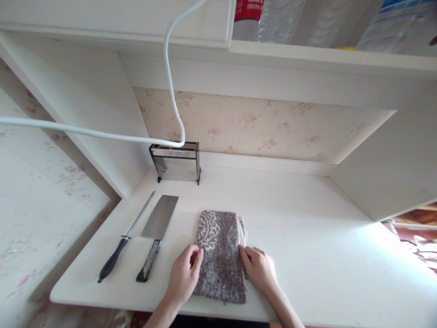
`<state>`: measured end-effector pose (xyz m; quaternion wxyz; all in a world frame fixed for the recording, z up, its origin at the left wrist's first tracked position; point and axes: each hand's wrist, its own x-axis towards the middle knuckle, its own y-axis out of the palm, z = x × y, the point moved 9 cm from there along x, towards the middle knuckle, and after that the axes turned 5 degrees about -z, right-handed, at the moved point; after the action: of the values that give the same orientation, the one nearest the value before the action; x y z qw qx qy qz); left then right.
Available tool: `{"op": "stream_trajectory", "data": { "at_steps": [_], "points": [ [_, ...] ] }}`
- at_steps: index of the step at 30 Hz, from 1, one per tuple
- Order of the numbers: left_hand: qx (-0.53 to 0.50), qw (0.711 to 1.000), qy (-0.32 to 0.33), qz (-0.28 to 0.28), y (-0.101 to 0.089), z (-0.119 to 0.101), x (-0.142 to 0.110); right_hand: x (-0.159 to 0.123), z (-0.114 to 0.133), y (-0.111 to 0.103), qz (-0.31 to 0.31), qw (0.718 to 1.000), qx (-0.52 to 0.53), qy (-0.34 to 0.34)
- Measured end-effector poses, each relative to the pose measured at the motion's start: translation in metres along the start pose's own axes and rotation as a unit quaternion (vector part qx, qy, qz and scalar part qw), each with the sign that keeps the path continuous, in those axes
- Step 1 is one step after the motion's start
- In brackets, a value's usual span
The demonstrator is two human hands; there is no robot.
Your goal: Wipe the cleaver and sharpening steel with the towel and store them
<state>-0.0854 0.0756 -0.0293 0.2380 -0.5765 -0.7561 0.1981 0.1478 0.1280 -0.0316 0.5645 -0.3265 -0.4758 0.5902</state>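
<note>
A folded grey-brown cloth with a cream pattern at its upper left lies on the white table near the front edge. My left hand pinches the cloth's left edge, its fingers curled. On the opposite side, my right hand grips the right edge between thumb and fingers. Left of the cloth lies a cleaver with a dark, worn handle toward me. Beside it is a sharpening steel with a black handle, lying at a slant.
At the back left stands a knife rack with a black frame. A white cable hangs across the upper left, in front of the cabinet. Plastic bottles sit on the shelf above. Side panels border the white table.
</note>
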Motion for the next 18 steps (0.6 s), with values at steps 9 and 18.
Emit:
{"op": "stream_trajectory", "data": {
  "at_steps": [9,18],
  "points": [
    [-0.074,0.996,-0.052,0.02,-0.02,-0.006,0.006,0.009,-0.027,-0.005,-0.021,0.967,0.226,0.115],
    [-0.178,0.962,-0.099,-0.184,-0.163,0.006,0.153,0.124,0.022,-0.02,0.02,0.841,0.524,0.132]
  ]
}}
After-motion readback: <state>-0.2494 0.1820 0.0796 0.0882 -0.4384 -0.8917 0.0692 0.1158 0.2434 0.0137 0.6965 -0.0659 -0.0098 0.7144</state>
